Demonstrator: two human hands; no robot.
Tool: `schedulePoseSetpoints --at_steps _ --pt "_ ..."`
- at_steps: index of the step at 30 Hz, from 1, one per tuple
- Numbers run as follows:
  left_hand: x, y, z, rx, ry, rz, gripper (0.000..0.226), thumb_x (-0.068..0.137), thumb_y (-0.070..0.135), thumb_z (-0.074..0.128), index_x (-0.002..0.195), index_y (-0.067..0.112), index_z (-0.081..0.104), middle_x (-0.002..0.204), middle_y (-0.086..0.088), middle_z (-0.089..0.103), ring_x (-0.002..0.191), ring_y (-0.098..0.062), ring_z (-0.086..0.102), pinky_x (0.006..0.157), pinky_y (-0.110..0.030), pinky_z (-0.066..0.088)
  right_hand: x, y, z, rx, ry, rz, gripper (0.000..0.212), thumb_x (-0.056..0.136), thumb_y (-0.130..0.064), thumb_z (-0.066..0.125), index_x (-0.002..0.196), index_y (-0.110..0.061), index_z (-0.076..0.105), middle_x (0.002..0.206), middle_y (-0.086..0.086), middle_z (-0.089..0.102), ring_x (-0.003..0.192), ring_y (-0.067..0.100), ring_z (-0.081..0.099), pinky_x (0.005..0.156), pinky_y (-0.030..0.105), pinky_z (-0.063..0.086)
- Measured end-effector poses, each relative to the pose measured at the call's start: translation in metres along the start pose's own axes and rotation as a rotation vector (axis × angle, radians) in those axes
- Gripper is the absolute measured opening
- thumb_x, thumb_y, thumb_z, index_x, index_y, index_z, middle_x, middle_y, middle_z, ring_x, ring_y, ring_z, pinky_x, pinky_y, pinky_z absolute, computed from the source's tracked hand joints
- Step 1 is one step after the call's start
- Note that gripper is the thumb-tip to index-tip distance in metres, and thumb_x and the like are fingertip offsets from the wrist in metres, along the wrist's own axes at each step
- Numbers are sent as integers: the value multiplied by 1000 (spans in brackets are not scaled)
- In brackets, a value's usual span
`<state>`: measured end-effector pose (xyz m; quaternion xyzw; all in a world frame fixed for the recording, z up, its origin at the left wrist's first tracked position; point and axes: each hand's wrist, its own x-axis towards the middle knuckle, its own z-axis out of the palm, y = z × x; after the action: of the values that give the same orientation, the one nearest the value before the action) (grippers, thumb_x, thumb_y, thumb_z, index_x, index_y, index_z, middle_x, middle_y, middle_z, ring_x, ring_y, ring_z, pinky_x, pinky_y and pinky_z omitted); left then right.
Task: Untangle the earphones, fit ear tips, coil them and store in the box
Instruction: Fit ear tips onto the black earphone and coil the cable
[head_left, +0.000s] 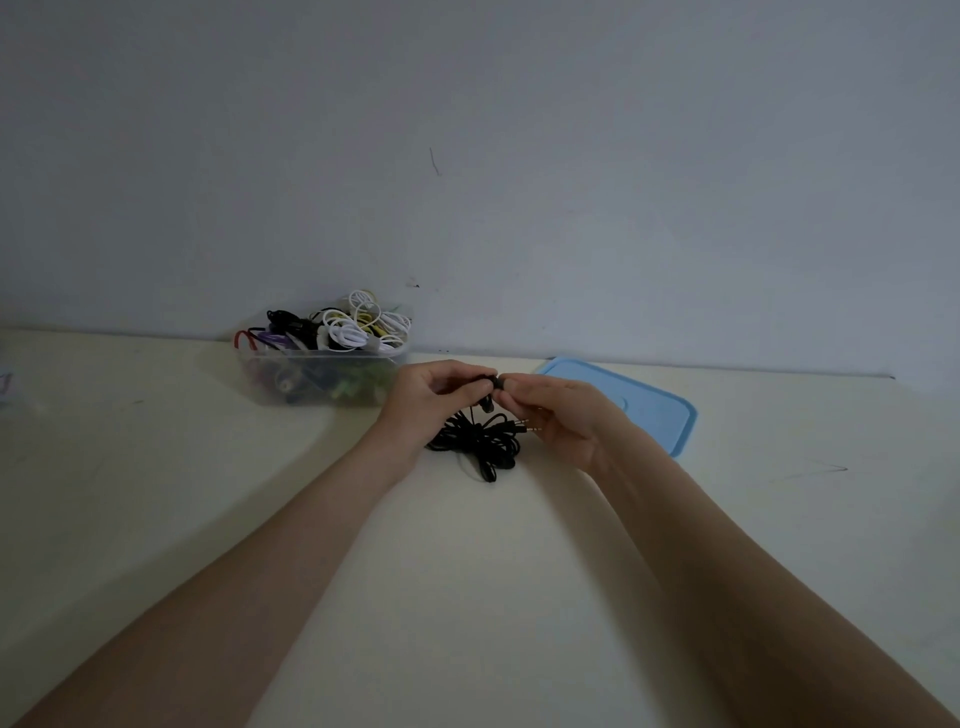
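Note:
A bundle of black earphones (475, 439) lies tangled on the pale table just below my hands. My left hand (428, 397) pinches one black earbud at its fingertips. My right hand (558, 410) meets it from the right, fingertips closed on a small black ear tip (497, 383) pressed against that earbud. The metal jack plug (527, 426) sticks out under my right hand. A clear plastic box (322, 374) holding several coiled earphones, white, black, purple and red, stands against the wall to the left of my hands.
A light blue lid (649, 410) lies flat on the table behind my right hand. The grey wall rises directly behind the box. A small pale object (5, 387) shows at the far left edge.

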<state>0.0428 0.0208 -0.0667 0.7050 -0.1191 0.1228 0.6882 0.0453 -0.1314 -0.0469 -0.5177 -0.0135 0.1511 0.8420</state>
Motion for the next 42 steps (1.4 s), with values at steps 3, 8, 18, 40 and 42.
schedulePoseSetpoints --at_steps 3,8,18,40,42 --pt "0 -2 1 -28 28 -21 20 81 -7 62 98 2 67 65 13 70 67 4 64 67 -8 48 0 2 2 -8 17 -34 13 85 11 53 95 12 61 68 9 70 61 9 69 61 12 53" --pt "0 -3 1 -36 46 -30 18 81 -7 62 99 -3 66 70 10 70 70 3 64 69 -7 47 -1 5 5 -35 27 -60 15 85 11 54 97 10 62 67 8 70 60 8 68 62 12 53" --pt "1 -3 -2 -80 10 -62 18 82 -6 60 93 7 67 69 10 71 70 1 65 69 -9 48 -4 3 6 -32 26 -57 15 85 9 55 98 9 62 65 6 70 58 6 67 59 12 52" --pt "2 -4 1 21 139 -38 15 78 -5 66 92 1 68 74 4 66 63 7 61 65 -7 47 0 11 9 -479 162 -337 11 81 2 65 81 -8 68 75 6 69 69 11 67 69 14 52" --pt "2 -4 2 21 134 -34 16 78 -5 66 93 0 68 76 2 66 64 7 61 67 -7 47 0 10 8 -426 149 -303 10 80 3 66 81 -7 68 75 6 69 68 11 66 71 16 52"
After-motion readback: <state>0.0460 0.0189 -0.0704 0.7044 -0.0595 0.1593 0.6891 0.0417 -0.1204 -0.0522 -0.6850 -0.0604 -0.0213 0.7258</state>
